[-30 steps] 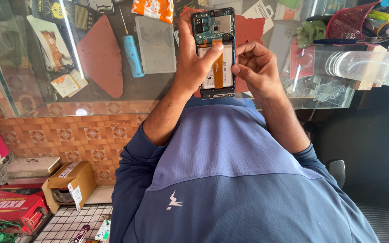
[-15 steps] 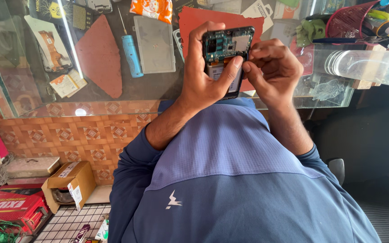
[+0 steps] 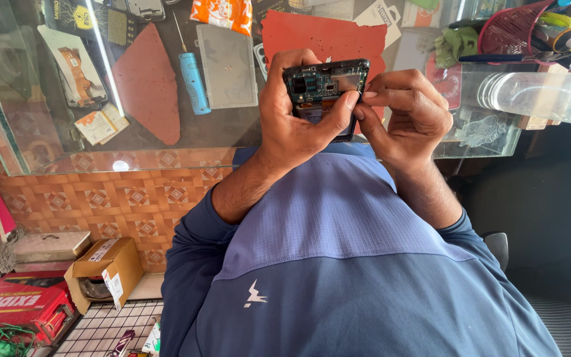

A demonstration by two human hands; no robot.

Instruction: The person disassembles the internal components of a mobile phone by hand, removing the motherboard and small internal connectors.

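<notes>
Blue two-tone long-sleeved shirt [image 3: 338, 264] with small white chest emblem [image 3: 256, 293].

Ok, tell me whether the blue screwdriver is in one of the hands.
No: the blue screwdriver lies on the glass counter, apart from both hands holding the opened phone.

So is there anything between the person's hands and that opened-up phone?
Nothing visible. The left hand wraps the opened phone directly, its thumb across the exposed circuit side, and the right hand has its fingertips right at the phone's edge.
</notes>
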